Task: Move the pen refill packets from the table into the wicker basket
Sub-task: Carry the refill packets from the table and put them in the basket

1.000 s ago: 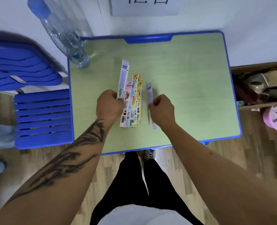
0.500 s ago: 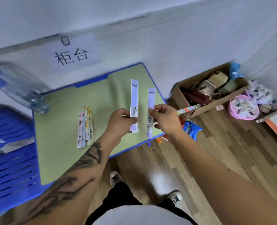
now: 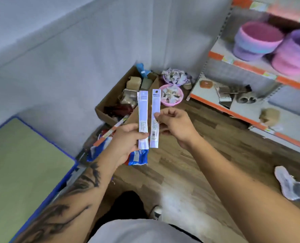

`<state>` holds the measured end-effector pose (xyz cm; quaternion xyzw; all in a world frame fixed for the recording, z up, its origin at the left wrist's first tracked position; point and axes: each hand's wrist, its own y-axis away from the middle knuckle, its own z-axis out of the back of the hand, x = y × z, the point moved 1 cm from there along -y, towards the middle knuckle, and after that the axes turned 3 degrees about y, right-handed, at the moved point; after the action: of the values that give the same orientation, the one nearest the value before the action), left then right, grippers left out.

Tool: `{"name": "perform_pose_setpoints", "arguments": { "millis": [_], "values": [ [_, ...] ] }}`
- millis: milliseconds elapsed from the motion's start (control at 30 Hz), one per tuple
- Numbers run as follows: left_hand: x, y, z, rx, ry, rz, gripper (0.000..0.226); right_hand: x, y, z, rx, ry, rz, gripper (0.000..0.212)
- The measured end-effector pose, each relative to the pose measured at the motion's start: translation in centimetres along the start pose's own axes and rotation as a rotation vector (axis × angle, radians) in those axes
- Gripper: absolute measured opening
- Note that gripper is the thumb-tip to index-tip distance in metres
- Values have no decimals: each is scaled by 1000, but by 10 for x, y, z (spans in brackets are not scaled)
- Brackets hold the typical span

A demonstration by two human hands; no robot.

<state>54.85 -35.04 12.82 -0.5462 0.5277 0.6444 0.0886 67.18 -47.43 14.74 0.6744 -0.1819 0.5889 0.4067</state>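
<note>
We hold two pen refill packets upright in the air above the wooden floor [image 3: 189,165]. Our left hand [image 3: 128,142] grips the left packet [image 3: 143,118] near its lower end, and our right hand [image 3: 176,125] pinches the right packet [image 3: 155,118] at its middle. The worktop [image 3: 22,169] lies at lower left.

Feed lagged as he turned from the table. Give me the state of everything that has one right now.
left hand: grips left refill packet, upright.
right hand: pinches right refill packet, upright.
two packets: side by side in the air, over the floor.
cardboard box: open, full of clutter.
two woven baskets: on the shelf, openings up, contents unseen.
</note>
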Motion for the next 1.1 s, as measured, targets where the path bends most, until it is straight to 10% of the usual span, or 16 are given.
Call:
{"name": "perform_pose_setpoints", "arguments": {
  "millis": [467,1100],
  "values": [
    [-99,-221,-269,251,-168,65,23,41,-149,249,-409,-85,-127,15],
    [-352,-394,-464,876,137,152,21,263,-362,437,-404,-160,281,13]
  ]
}}
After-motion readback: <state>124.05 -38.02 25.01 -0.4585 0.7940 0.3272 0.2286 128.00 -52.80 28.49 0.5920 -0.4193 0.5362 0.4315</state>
